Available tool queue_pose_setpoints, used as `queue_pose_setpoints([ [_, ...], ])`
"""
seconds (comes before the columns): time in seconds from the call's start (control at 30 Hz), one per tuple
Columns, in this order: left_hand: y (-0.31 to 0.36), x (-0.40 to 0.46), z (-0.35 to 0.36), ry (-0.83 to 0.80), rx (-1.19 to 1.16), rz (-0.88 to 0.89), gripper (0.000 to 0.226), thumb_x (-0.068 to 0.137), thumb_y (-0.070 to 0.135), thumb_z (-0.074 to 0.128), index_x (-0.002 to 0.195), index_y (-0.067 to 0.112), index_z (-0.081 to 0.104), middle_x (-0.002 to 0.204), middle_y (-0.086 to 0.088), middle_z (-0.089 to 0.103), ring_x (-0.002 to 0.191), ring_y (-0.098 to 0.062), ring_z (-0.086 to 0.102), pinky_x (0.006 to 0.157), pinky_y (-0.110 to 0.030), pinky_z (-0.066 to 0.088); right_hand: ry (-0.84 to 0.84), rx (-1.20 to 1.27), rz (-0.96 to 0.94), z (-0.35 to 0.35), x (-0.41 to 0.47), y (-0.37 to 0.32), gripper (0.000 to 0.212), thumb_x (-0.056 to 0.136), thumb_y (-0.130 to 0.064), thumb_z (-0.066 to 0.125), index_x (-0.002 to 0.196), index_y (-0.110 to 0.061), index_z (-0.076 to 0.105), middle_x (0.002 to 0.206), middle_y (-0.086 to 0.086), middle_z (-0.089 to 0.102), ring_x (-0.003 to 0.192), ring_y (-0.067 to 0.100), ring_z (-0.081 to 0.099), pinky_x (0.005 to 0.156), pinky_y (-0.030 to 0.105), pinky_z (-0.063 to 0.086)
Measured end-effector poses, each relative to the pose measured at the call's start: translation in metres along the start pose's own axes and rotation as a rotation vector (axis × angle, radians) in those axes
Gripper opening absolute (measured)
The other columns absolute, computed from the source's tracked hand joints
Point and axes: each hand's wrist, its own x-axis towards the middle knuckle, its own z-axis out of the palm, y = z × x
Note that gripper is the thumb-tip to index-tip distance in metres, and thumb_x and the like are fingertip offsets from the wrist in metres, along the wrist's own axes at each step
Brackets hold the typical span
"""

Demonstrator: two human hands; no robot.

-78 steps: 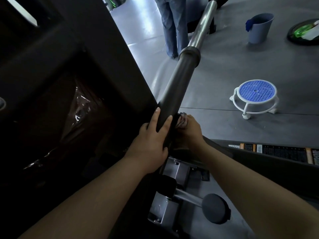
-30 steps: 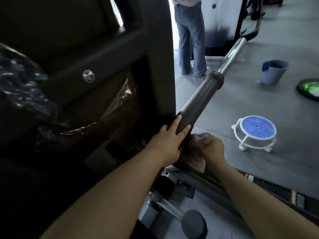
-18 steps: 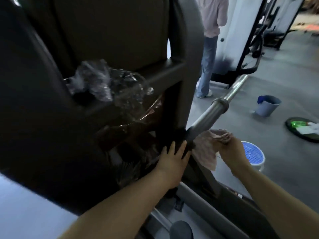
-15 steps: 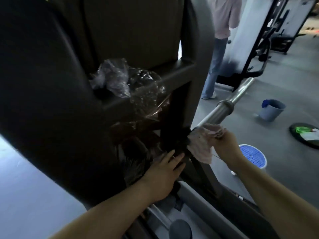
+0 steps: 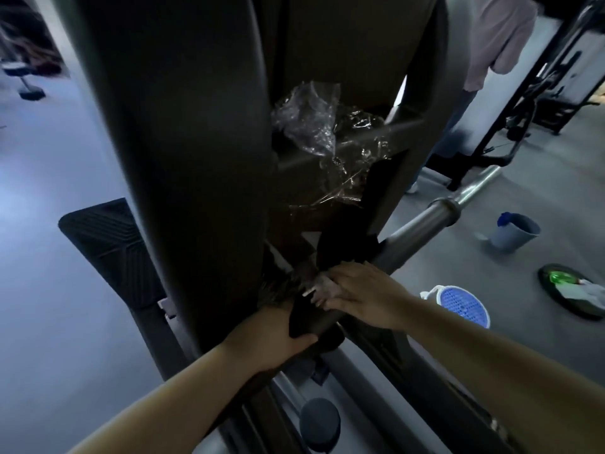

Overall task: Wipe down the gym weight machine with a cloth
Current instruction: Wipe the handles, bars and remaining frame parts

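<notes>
The weight machine's dark upright frame [image 5: 196,158] fills the middle of the view. A grey bar [image 5: 422,222] slants from its base up to the right. My left hand [image 5: 278,335] grips the bar's dark lower end, thumb curled beneath it, fingers hidden behind. My right hand [image 5: 360,293] lies flat with straight fingers, pressing a pinkish cloth [image 5: 322,286] against the machine where the bar meets the frame. Most of the cloth is hidden under the hand.
Crumpled clear plastic wrap [image 5: 311,119] hangs on the frame's crossbar. A ribbed footplate [image 5: 108,244] sticks out left. On the floor to the right stand a grey bucket [image 5: 517,231], a blue-topped white stool [image 5: 458,303] and a black disc [image 5: 569,290]. A person [image 5: 484,44] stands behind.
My right hand came down from the bar and flattened the cloth against the machine's base. My left hand shifted lower and closed round the bar's end. The view swung up and left.
</notes>
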Motion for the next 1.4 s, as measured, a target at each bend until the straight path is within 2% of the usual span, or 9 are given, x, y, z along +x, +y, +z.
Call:
queue_pose_setpoints([
  [0.17, 0.0, 0.004, 0.001, 0.017, 0.024, -0.054, 0.06, 0.083, 0.056, 0.06, 0.128, 0.017, 0.048, 0.126, -0.002, 0.056, 0.113, -0.017, 0.055, 0.093, -0.027, 0.046, -0.011, -0.003, 0.247, -0.012, 0.017, 0.032, 0.046, 0.093, -0.059, 0.035, 0.121, -0.029, 0.057, 0.123, -0.009, 0.054, 0.121, 0.015, 0.048, 0.101, 0.037, 0.036],
  [0.27, -0.002, 0.004, 0.004, 0.018, -0.014, -0.055, 0.061, 0.082, 0.054, 0.062, 0.127, 0.016, 0.049, 0.125, -0.002, 0.058, 0.111, -0.017, 0.056, 0.091, -0.026, 0.046, 0.053, -0.021, 0.186, 0.008, 0.013, 0.012, 0.046, 0.094, -0.056, 0.03, 0.118, -0.027, 0.056, 0.117, -0.01, 0.053, 0.117, 0.011, 0.044, 0.091, 0.031, 0.032],
  [0.43, -0.005, 0.007, 0.005, 0.032, -0.05, -0.049, 0.064, 0.08, 0.056, 0.063, 0.131, 0.019, 0.048, 0.128, 0.0, 0.056, 0.115, -0.016, 0.055, 0.097, -0.031, 0.046, 0.099, 0.451, 0.108, 0.015, 0.006, 0.038, 0.04, 0.09, -0.064, 0.03, 0.107, -0.04, 0.057, 0.108, -0.013, 0.061, 0.105, 0.014, 0.061, 0.09, 0.037, 0.048],
  [0.6, -0.004, 0.005, 0.004, 0.044, -0.02, -0.061, 0.062, 0.081, 0.055, 0.063, 0.129, 0.018, 0.049, 0.126, -0.001, 0.057, 0.115, -0.016, 0.055, 0.095, -0.026, 0.045, 0.311, 0.316, 0.257, 0.039, 0.008, 0.013, 0.066, 0.088, -0.066, 0.014, 0.13, -0.034, 0.054, 0.138, -0.012, 0.049, 0.138, 0.013, 0.032, 0.111, 0.048, 0.029],
  [0.7, -0.006, 0.007, 0.005, 0.056, -0.046, -0.046, 0.06, 0.08, 0.052, 0.066, 0.127, 0.019, 0.052, 0.125, -0.001, 0.059, 0.114, -0.016, 0.056, 0.096, -0.028, 0.045, 0.453, 0.493, 0.136, 0.048, -0.008, -0.01, 0.048, 0.094, -0.046, 0.031, 0.13, -0.026, 0.055, 0.138, -0.006, 0.049, 0.138, 0.012, 0.031, 0.117, 0.032, 0.018],
  [0.93, -0.006, 0.007, 0.006, 0.06, -0.037, 0.021, 0.056, 0.081, 0.05, 0.065, 0.126, 0.018, 0.054, 0.12, 0.0, 0.061, 0.11, -0.016, 0.058, 0.092, -0.027, 0.046, 0.48, 0.824, 0.186, 0.081, -0.037, -0.05, 0.031, 0.099, -0.032, 0.041, 0.118, -0.056, 0.038, 0.152, -0.015, 0.008, 0.143, 0.004, 0.002, 0.115, 0.017, 0.01],
  [1.1, -0.009, -0.005, 0.007, 0.055, 0.202, 0.095, 0.077, 0.083, 0.054, 0.056, 0.143, 0.014, 0.029, 0.138, -0.011, 0.046, 0.123, -0.023, 0.048, 0.099, -0.033, 0.044, 0.453, 1.131, 0.183, 0.099, -0.06, -0.097, 0.04, 0.102, -0.018, 0.035, 0.141, -0.013, 0.04, 0.154, -0.008, 0.018, 0.113, -0.035, 0.026, 0.092, -0.005, 0.027],
  [1.27, -0.02, -0.049, 0.006, 0.052, 0.488, 0.14, 0.087, 0.092, 0.048, 0.048, 0.151, 0.015, -0.006, 0.156, -0.006, 0.013, 0.136, -0.024, 0.03, 0.109, -0.035, 0.033, 0.462, 1.363, 0.415, 0.135, -0.068, -0.108, 0.037, 0.099, -0.03, 0.045, 0.135, -0.025, 0.049, 0.13, -0.009, 0.056, 0.123, 0.008, 0.051, 0.109, 0.034, 0.037],
  [1.4, -0.038, -0.092, 0.0, 0.05, 0.644, 0.182, 0.085, 0.094, 0.043, 0.047, 0.151, 0.014, -0.009, 0.159, -0.007, 0.003, 0.143, -0.024, 0.018, 0.115, -0.034, 0.022, 0.487, 1.349, 0.48, 0.155, -0.072, -0.125, 0.03, 0.1, -0.028, 0.04, 0.13, -0.026, 0.046, 0.126, -0.007, 0.057, 0.114, 0.009, 0.056, 0.095, 0.024, 0.044],
])
